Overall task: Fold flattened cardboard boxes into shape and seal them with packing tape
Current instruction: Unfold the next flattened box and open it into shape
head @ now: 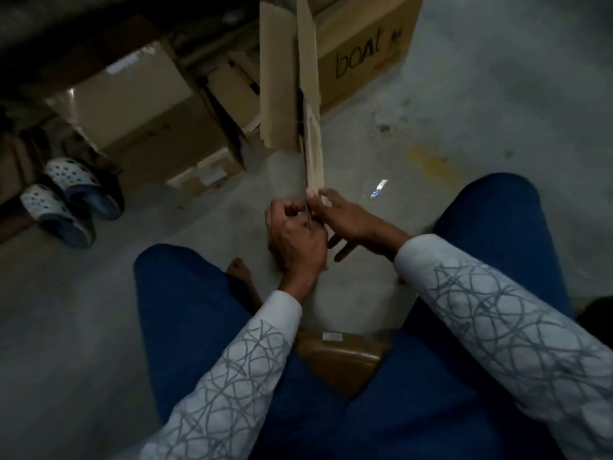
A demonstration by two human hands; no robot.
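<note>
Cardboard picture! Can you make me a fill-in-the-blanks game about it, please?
1. The left hand and right hand hold the flattened cardboard above trousers coloured ____.
2. The big box behind it has the word ____ printed on its side.
3. The pair of clogs lies on the floor on the person's ____ side.

Missing words: blue, boat, left.

The word "boat" stands in dark letters on the side of the cardboard box (361, 51); its smaller print is unreadable.
</note>
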